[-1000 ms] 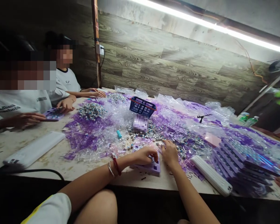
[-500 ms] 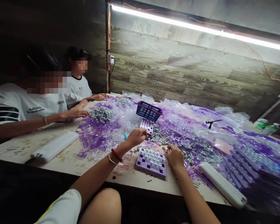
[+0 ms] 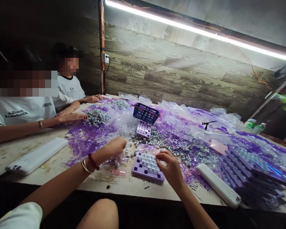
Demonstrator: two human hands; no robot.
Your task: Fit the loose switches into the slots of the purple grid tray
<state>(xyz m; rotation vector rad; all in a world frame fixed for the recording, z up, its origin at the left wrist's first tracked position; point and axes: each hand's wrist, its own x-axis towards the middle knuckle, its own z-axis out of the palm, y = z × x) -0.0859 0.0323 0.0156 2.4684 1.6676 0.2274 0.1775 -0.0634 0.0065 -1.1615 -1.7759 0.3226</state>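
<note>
In front of me on the table lies a thick purple square-holed board [image 3: 145, 174]. Rows of small clear pieces [image 3: 146, 161] stand on it, and several dark square holes show along its edges. My right hand [image 3: 171, 167] is at the board's right side, thumb and fingertips pinched at the clear pieces; whatever is between them is too small to make out. Left of the board, my left hand [image 3: 115, 147] is closed low over loose small parts, its fingertips mostly hidden. Behind the board lies a second, smaller-looking purple board [image 3: 143, 129] against a dark blue basket [image 3: 146, 114].
Small white and blue parts [image 3: 97, 117] and purple plastic pieces [image 3: 79, 149] cover much of the table. A stack of purple boards [image 3: 237, 167] stands at right. White bar-shaped devices [image 3: 218, 185] lie on both sides. Two co-workers sit at left; a co-worker's hand [image 3: 77, 117] reaches parts.
My left hand has moved left and down, away from above the board to the loose parts. My right hand has come from beside the board onto its right edge. The view has turned slightly right.
</note>
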